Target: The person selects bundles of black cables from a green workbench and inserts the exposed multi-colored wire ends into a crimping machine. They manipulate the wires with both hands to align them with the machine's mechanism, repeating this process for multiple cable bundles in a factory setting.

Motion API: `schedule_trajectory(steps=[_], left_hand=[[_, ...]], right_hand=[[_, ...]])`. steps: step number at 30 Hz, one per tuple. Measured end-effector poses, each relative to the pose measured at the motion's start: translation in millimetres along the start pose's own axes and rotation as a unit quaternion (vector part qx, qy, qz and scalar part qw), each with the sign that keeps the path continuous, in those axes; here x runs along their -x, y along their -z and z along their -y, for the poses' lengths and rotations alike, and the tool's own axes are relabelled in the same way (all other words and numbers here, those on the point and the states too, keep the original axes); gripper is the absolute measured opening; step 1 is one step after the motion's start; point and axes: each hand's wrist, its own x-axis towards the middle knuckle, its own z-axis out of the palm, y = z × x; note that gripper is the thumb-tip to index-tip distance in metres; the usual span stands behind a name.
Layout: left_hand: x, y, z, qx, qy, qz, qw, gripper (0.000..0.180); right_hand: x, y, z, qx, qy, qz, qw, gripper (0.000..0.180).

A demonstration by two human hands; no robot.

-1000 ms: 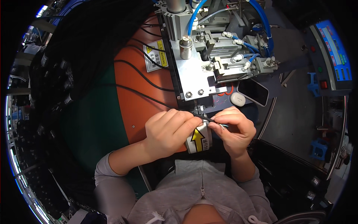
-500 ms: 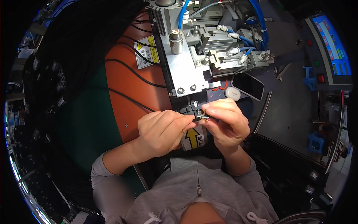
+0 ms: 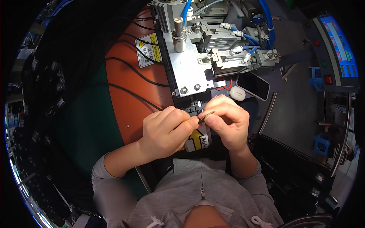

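My left hand is closed, its thumb and forefinger pinching a black cable that runs in from the left. The cable's end sticks out between my two hands, with thin wires at its tip. My right hand pinches those wires between thumb and forefinger, and the fingertips cover most of them. Both hands meet just in front of a small black fixture at the machine's near end. Below the fingers shows a white label with a yellow arrow.
Beyond my hands stands a metal machine with pneumatic cylinders and blue hoses. A phone and a white rounded case lie right of it. Several black cables cross the orange-brown table. A lit screen is far right.
My right hand has moved slightly left and its fingers have closed over the coloured wires, which showed at the cable's end before. On the machine, a metal rod now stands higher out of its collar.
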Motion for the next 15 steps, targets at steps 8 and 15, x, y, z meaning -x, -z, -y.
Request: schedule_trajectory(steps=[8,15], left_hand=[[2.7,-2.5,-2.0,-0.012,0.004,0.025,1.0,0.014],[2.5,-1.2,4.1,-0.117,-0.035,0.03,0.992,0.017]], right_hand=[[7.0,-10.5,-1.8,0.057,0.013,-0.097,0.994,0.014],[2.6,-6.8,1.6,0.287,0.096,-0.063,0.951,0.014]])
